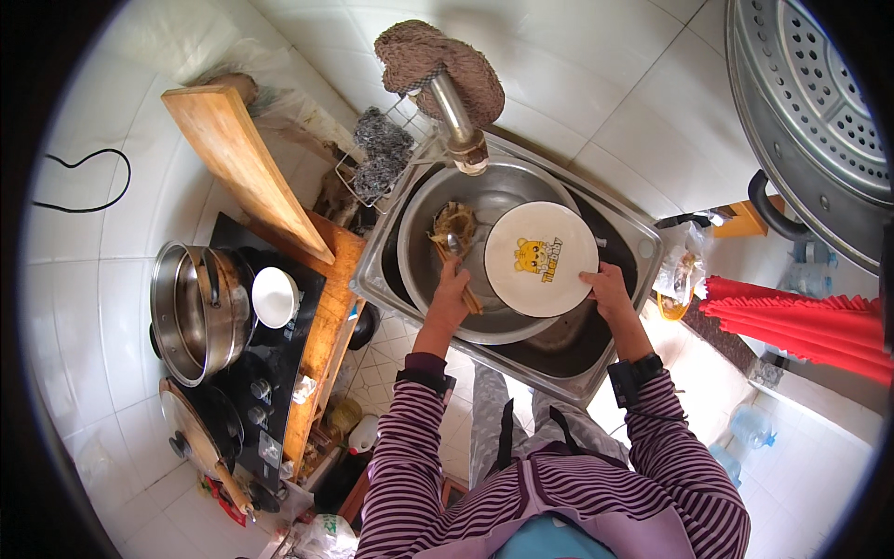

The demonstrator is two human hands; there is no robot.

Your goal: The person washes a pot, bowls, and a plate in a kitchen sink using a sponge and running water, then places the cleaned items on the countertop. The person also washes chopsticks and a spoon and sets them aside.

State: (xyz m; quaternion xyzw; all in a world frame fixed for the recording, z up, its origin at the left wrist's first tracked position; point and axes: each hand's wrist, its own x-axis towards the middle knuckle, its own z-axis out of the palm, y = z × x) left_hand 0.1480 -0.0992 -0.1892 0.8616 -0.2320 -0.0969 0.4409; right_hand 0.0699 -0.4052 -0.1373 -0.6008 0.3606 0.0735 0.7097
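A white plate (515, 282) with a yellow cartoon animal is tilted over the metal basin (416, 197) in the sink (374, 270). At its right rim, my right hand (610, 287) is closed on it, thumb on top. My left hand (451, 296) is closed around a spoon (453, 243) and wooden chopsticks (474, 304), left of the plate. The spoon's bowl points at brownish scraps (456, 220) inside the basin. Above the basin's back rim hangs the faucet (456, 116), draped with a brown cloth (410, 56).
Left of the sink are a wooden cutting board (244, 168), a black stove (265, 359) with a steel pot (177, 321), a lidded pan (186, 419) and a white bowl (276, 297). Steel scrubbers (382, 149) sit in a wire rack. A large perforated steamer (819, 93) is at upper right.
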